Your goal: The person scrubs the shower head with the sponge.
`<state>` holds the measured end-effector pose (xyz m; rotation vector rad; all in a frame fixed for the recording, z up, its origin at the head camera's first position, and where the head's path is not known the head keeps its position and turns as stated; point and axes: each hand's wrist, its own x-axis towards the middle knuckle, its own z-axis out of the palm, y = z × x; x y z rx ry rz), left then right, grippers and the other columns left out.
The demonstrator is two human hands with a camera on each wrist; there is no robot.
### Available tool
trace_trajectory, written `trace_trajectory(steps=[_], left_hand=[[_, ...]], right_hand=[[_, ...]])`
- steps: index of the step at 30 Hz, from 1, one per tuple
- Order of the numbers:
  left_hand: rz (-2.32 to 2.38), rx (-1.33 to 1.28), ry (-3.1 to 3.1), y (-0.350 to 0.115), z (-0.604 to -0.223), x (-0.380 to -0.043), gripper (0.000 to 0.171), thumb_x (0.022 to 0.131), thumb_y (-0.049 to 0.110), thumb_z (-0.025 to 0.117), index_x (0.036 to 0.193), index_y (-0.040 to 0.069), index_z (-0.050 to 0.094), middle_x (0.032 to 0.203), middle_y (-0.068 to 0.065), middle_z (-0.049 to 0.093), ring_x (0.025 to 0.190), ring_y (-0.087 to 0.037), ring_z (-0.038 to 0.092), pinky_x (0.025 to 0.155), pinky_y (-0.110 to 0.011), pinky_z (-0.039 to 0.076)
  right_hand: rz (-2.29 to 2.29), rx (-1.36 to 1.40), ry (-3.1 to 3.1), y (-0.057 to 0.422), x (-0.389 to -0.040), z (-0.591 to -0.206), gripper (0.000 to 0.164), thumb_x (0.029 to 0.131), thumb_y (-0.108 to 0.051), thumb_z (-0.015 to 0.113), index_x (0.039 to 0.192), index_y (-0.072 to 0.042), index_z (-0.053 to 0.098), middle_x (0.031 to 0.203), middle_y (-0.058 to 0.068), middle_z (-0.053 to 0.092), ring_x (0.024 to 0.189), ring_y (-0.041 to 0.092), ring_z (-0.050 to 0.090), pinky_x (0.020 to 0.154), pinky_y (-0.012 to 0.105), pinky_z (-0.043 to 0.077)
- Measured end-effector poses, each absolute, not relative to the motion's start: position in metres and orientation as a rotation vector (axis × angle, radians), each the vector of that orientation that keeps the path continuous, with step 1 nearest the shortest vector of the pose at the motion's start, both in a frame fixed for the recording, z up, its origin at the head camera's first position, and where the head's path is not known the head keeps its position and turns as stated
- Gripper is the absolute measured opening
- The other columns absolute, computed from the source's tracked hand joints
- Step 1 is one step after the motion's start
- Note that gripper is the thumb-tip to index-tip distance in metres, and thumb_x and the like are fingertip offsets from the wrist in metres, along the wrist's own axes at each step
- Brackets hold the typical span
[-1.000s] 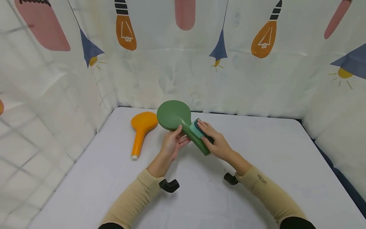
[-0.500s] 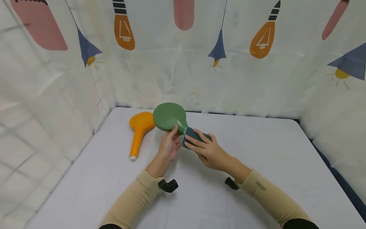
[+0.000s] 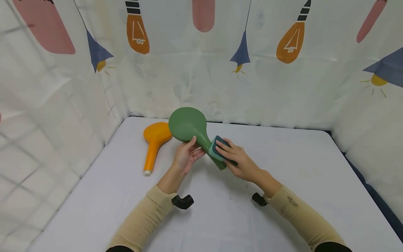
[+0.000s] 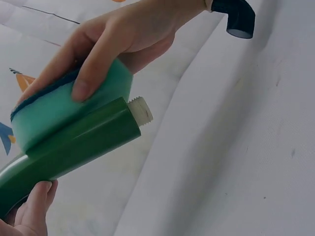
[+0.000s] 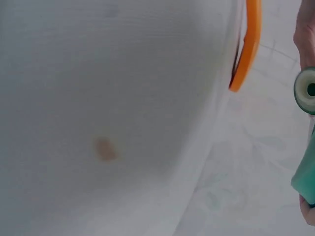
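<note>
A green shower head (image 3: 187, 123) is held above the table, its round head away from me and its handle slanting down to the right. My left hand (image 3: 185, 157) grips it at the neck, thumb on top and fingers underneath. My right hand (image 3: 240, 161) holds a teal sponge (image 3: 214, 151) with a dark blue scouring layer, pressed along the handle. In the left wrist view, the sponge's soft side (image 4: 47, 120) lies against the handle (image 4: 93, 140), close to the pale threaded end (image 4: 141, 111). The right wrist view catches only that end (image 5: 304, 93) and part of the sponge.
An orange shower head (image 3: 154, 140) lies on the white-covered table (image 3: 283, 196), left of my left hand. Printed cloth walls (image 3: 176, 77) stand behind the table and at its sides. A black wrist-camera piece (image 3: 182, 202) sticks out from each sleeve.
The right hand wrapped the sponge over the handle half a second ago, then drew it back to the handle's right side. The green shower head shifted slightly left overall, still in the left hand.
</note>
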<state>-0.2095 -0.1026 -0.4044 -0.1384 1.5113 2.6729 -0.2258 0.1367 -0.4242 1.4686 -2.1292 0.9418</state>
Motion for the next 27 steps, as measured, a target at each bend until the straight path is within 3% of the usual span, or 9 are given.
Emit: trace_trajectory(steps=[8, 15, 20, 23, 27], left_hand=[[2.648, -0.128, 1.513, -0.088, -0.404, -0.207, 0.043, 0.109, 0.016, 0.052, 0.143, -0.009, 0.045, 0.107, -0.010, 0.072, 0.082, -0.017, 0.075, 0.082, -0.036, 0.059], [2.700, -0.116, 1.462, -0.086, -0.402, -0.209, 0.042, 0.110, 0.018, 0.050, 0.142, -0.009, 0.047, 0.108, -0.007, 0.072, 0.085, -0.016, 0.075, 0.082, -0.031, 0.059], [2.700, -0.212, 1.455, -0.094, -0.400, -0.214, 0.042, 0.110, 0.022, 0.051, 0.140, -0.007, 0.046, 0.102, -0.006, 0.073, 0.083, -0.016, 0.075, 0.077, -0.028, 0.060], [2.690, -0.262, 1.455, -0.101, -0.401, -0.217, 0.044, 0.110, 0.026, 0.050, 0.143, -0.003, 0.045, 0.100, -0.007, 0.073, 0.086, -0.017, 0.075, 0.080, -0.030, 0.060], [2.692, -0.287, 1.441, -0.108, -0.404, -0.221, 0.044, 0.110, 0.029, 0.049, 0.144, 0.002, 0.046, 0.099, -0.008, 0.073, 0.090, -0.020, 0.075, 0.091, -0.043, 0.055]], right_hand=[[0.961, 1.361, -2.126, 0.116, -0.230, -0.413, 0.062, 0.092, 0.007, 0.068, 0.151, -0.002, 0.049, 0.158, 0.017, 0.040, 0.144, 0.050, 0.033, 0.094, 0.071, 0.041], [0.795, 1.421, -2.039, 0.114, -0.225, -0.411, 0.068, 0.089, 0.004, 0.073, 0.152, -0.005, 0.049, 0.160, 0.012, 0.038, 0.145, 0.050, 0.031, 0.087, 0.067, 0.043], [0.714, 1.539, -2.059, 0.123, -0.220, -0.415, 0.057, 0.098, -0.005, 0.067, 0.152, -0.007, 0.050, 0.162, 0.007, 0.037, 0.148, 0.043, 0.031, 0.088, 0.062, 0.045], [0.683, 1.591, -2.075, 0.130, -0.218, -0.418, 0.051, 0.101, -0.010, 0.064, 0.151, -0.007, 0.052, 0.162, 0.004, 0.037, 0.149, 0.040, 0.030, 0.090, 0.060, 0.046], [0.649, 1.651, -2.081, 0.138, -0.217, -0.421, 0.060, 0.094, -0.004, 0.071, 0.151, -0.008, 0.052, 0.161, 0.004, 0.037, 0.149, 0.040, 0.029, 0.091, 0.059, 0.046]])
